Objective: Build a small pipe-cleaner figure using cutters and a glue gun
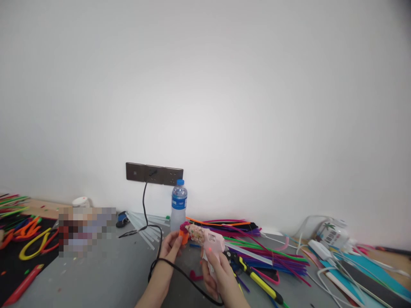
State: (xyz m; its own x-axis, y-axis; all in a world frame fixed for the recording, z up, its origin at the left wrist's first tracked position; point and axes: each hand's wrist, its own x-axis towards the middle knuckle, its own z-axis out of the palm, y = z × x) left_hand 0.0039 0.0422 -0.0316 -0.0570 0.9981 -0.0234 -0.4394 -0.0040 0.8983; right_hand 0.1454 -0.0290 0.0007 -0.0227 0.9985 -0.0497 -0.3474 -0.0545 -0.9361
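My right hand (218,273) is wrapped round the handle of a pale pink glue gun (213,241), which has a small red light and a glue-crusted front. Its nozzle points left, against or very near a small orange and magenta fuzzy piece (184,234). That piece is pinched between the fingers of my left hand (171,246). A black cable (180,268) loops over my left wrist and below the gun. Just behind my left hand stands a water bottle (179,205) with a blue cap.
Clear glue sticks (146,233) lie left of the bottle. Coloured pipe cleaners (282,261) and yellow-black pliers (260,282) are on the right. A wall socket strip (154,174) holds a plug. White cables (324,273) and a white jar (332,233) sit far right.
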